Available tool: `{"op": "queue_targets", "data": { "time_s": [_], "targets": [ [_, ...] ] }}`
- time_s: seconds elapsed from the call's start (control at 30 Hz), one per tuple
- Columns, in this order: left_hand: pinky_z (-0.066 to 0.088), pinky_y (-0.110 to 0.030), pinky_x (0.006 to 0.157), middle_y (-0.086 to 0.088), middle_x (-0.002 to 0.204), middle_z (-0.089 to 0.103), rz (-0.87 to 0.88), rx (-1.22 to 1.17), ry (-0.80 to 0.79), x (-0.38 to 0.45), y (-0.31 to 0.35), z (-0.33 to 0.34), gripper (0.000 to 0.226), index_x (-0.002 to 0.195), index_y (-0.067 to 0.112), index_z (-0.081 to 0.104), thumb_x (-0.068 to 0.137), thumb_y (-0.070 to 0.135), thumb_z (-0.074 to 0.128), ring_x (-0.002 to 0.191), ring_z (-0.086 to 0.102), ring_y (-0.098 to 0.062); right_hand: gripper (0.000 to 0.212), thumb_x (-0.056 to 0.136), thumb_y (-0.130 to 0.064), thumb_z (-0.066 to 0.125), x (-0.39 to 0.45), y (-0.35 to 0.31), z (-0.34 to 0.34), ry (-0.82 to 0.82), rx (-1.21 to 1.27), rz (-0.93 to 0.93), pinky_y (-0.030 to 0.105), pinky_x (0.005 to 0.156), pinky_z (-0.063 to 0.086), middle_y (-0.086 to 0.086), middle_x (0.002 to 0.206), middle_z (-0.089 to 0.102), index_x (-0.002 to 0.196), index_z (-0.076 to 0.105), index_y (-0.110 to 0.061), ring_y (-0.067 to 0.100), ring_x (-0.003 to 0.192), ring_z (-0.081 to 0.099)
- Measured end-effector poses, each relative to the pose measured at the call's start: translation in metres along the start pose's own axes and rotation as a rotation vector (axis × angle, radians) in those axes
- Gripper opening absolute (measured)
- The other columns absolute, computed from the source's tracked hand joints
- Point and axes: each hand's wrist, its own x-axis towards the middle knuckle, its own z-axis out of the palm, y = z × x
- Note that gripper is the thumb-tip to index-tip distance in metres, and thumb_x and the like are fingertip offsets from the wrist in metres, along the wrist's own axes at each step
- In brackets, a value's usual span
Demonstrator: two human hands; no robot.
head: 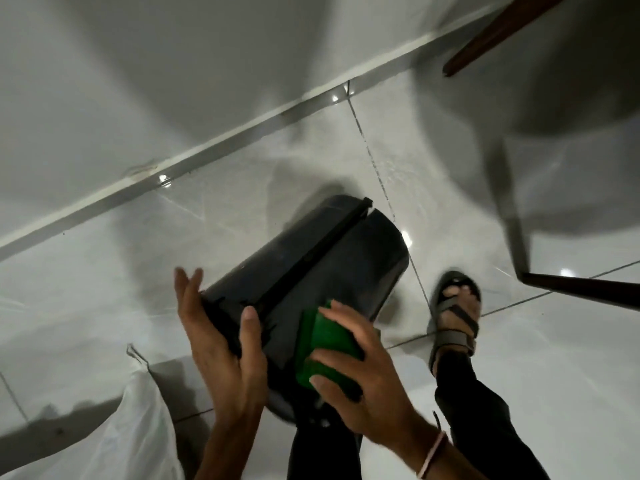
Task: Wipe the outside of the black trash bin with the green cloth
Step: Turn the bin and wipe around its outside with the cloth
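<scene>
The black trash bin [322,268] is tilted, with its near end up towards me and its far end low over the tiled floor. A raised black strip runs along its side. My left hand [221,344] grips the bin's near rim, thumb on the outer wall and fingers spread behind it. My right hand [360,372] presses the folded green cloth [329,337] flat against the bin's outer wall, just right of the left thumb. The bin's near lower part is hidden behind my hands and leg.
A white plastic bag [138,434] lies at the lower left. My sandalled foot [457,313] stands right of the bin. A dark wooden furniture leg [581,292] juts in from the right, another [498,32] at the top right. The wall's skirting [214,150] runs diagonally behind.
</scene>
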Motion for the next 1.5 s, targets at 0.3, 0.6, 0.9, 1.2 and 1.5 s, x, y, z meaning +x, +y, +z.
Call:
{"op": "queue_targets", "data": {
  "time_s": [0.3, 0.6, 0.9, 1.2, 1.5],
  "targets": [
    [0.016, -0.047, 0.137, 0.0, 0.174, 0.03, 0.25, 0.202, -0.189, -0.015, 0.034, 0.037, 0.073, 0.163, 0.01, 0.032, 0.097, 0.035, 0.052, 0.165, 0.025, -0.018, 0.022, 0.097, -0.055, 0.05, 0.003, -0.002, -0.041, 0.58, 0.166, 0.596, -0.002, 0.094, 0.043, -0.039, 0.121, 0.066, 0.114, 0.062, -0.062, -0.019, 0.117, 0.06],
    [0.007, -0.056, 0.135, -0.009, 0.178, 0.011, 0.153, 0.376, -0.234, -0.101, 0.029, 0.042, 0.092, 0.166, 0.008, 0.015, 0.101, 0.073, 0.024, 0.168, 0.003, -0.018, 0.038, 0.106, -0.062, 0.037, 0.012, 0.013, -0.027, 0.153, -0.059, 0.358, 0.033, 0.122, 0.041, -0.009, 0.152, 0.05, 0.123, 0.06, -0.035, 0.01, 0.144, 0.049],
    [0.013, -0.06, 0.134, -0.007, 0.177, 0.015, 0.05, 0.289, -0.222, -0.108, 0.034, 0.047, 0.063, 0.162, 0.009, 0.03, 0.103, 0.03, 0.03, 0.168, 0.005, -0.013, 0.029, 0.109, -0.023, 0.053, 0.021, 0.083, -0.063, 0.419, -0.06, 0.779, 0.03, 0.119, 0.036, 0.013, 0.141, 0.065, 0.128, 0.068, -0.009, 0.031, 0.136, 0.056],
    [0.022, -0.025, 0.123, -0.025, 0.143, 0.038, -0.074, 0.324, -0.168, -0.049, 0.019, 0.042, 0.06, 0.158, 0.017, 0.047, 0.103, 0.036, 0.035, 0.134, 0.035, -0.034, 0.043, 0.105, -0.046, 0.046, -0.011, 0.045, -0.035, 0.216, -0.053, 0.422, 0.015, 0.123, 0.027, 0.008, 0.157, 0.05, 0.136, 0.063, -0.021, 0.007, 0.145, 0.04],
    [0.013, -0.054, 0.136, 0.001, 0.177, 0.023, -0.061, 0.243, -0.298, -0.044, 0.014, 0.045, 0.07, 0.166, 0.022, 0.03, 0.102, 0.051, 0.023, 0.167, 0.012, -0.014, 0.031, 0.103, -0.042, 0.06, 0.063, 0.098, -0.08, 0.139, -0.046, 0.768, 0.036, 0.095, 0.054, 0.001, 0.112, 0.07, 0.118, 0.072, -0.017, 0.025, 0.108, 0.066]
  ]
}}
